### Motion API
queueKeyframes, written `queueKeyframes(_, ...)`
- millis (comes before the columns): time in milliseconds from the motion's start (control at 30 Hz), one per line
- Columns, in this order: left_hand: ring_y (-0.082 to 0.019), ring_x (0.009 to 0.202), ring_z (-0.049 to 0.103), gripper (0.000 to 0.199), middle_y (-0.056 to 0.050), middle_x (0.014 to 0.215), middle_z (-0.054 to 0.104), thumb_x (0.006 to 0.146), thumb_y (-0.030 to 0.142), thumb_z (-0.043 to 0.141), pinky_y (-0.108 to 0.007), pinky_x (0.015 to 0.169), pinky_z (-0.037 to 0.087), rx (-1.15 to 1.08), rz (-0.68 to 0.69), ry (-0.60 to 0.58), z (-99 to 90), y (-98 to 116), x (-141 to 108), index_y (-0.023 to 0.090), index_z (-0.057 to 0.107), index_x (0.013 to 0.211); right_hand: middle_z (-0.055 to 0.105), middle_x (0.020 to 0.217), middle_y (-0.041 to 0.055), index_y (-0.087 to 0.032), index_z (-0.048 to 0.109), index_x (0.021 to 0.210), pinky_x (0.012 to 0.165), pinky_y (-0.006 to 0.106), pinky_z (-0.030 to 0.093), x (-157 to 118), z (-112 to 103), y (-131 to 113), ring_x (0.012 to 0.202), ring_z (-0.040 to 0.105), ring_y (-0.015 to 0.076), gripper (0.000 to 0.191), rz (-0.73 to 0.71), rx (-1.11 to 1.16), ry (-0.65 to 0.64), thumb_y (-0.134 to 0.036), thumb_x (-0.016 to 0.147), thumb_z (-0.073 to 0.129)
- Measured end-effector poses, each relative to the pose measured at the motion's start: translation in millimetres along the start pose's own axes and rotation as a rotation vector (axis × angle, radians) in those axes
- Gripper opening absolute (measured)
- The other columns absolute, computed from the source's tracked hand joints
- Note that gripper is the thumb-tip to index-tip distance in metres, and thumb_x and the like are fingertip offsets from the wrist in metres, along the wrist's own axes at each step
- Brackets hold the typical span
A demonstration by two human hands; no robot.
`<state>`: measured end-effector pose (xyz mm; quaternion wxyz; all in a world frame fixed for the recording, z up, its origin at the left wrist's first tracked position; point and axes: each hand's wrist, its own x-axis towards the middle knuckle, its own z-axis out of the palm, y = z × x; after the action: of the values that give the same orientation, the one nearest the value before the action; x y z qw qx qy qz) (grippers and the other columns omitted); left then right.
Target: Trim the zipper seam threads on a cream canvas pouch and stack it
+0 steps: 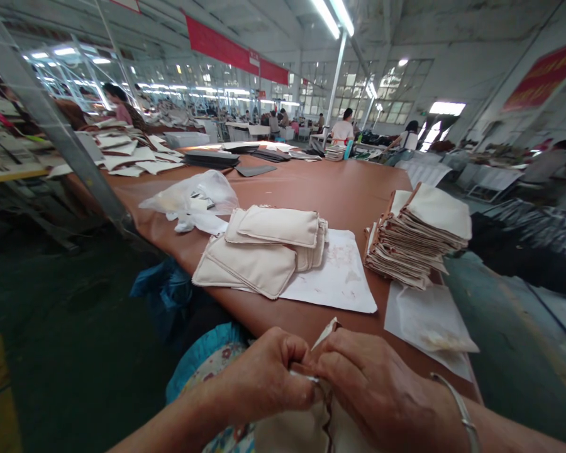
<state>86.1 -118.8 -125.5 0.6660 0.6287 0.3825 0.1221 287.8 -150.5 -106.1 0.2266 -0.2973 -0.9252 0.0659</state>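
Note:
Low in the view, my left hand [273, 371] and my right hand [368, 377] pinch the edges of a cream fabric piece [295, 431] with a brown seam, close together above my lap. Part of the piece is hidden behind my fingers, and a cream corner pokes up between the hands. Just beyond them, several stitched cream padded pieces [278, 226] lie in a loose heap on a white sheet [342, 277]. To the right stands a tall stack of cream pieces with brown edges [419, 233].
A brown-covered table [339, 189] stretches ahead. On it are a clear plastic bag [207, 189], dark flat pieces [210, 157] and scattered cream pieces [127, 151]. A small plastic bag [434, 321] lies near the right edge. A metal post [66, 119] rises at left. Other people sit farther back.

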Motion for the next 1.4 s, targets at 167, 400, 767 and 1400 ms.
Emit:
queueKeyframes(167, -0.009, 0.059, 0.031, 0.002, 0.005, 0.064, 0.039, 0.064, 0.016, 0.050, -0.023, 0.050, 0.022, -0.069, 0.109, -0.100, 8.9, 2, -3, 0.016, 0.051, 0.065, 0.062, 0.086, 0.0093, -0.015, 0.058, 0.091, 0.074, 0.034, 0.049, -6, 17, -9, 0.079, 0.057, 0.0215, 0.022, 0.111, 0.095, 0.030, -0.012, 0.097, 0.036)
queueKeyframes(400, -0.008, 0.057, 0.028, 0.013, 0.006, 0.061, 0.034, 0.076, 0.017, 0.048, -0.026, 0.049, 0.020, 0.251, 0.122, 0.100, 21.2, -7, -2, 0.018, 0.043, 0.064, 0.055, 0.077, 0.0017, -0.018, 0.049, 0.082, 0.063, 0.027, 0.039, -6, 27, 2, 0.068, 0.050, 0.0157, 0.019, 0.544, 0.539, -0.114, -0.029, 0.096, 0.042)
queueKeyframes(767, -0.007, 0.053, 0.021, 0.037, 0.008, 0.057, 0.030, 0.080, 0.031, 0.066, -0.026, 0.047, 0.016, -0.095, 0.097, -0.040, -1.9, -9, -9, 0.020, 0.036, 0.061, 0.057, 0.081, 0.0008, -0.016, 0.057, 0.089, 0.069, 0.026, 0.041, 3, 2, 12, 0.074, 0.049, 0.0138, 0.033, 0.605, 0.998, -0.091, -0.044, 0.100, 0.045)
queueKeyframes(1400, -0.010, 0.066, 0.038, 0.011, 0.004, 0.071, 0.047, 0.082, 0.025, 0.067, -0.023, 0.055, 0.026, 0.222, 0.230, 0.037, -7.9, 13, -6, 0.015, 0.064, 0.078, 0.059, 0.074, 0.0007, -0.014, 0.061, 0.080, 0.061, 0.024, 0.040, -5, 2, 5, 0.068, 0.050, 0.0132, 0.020, 0.525, 0.756, 0.023, -0.030, 0.092, 0.060)
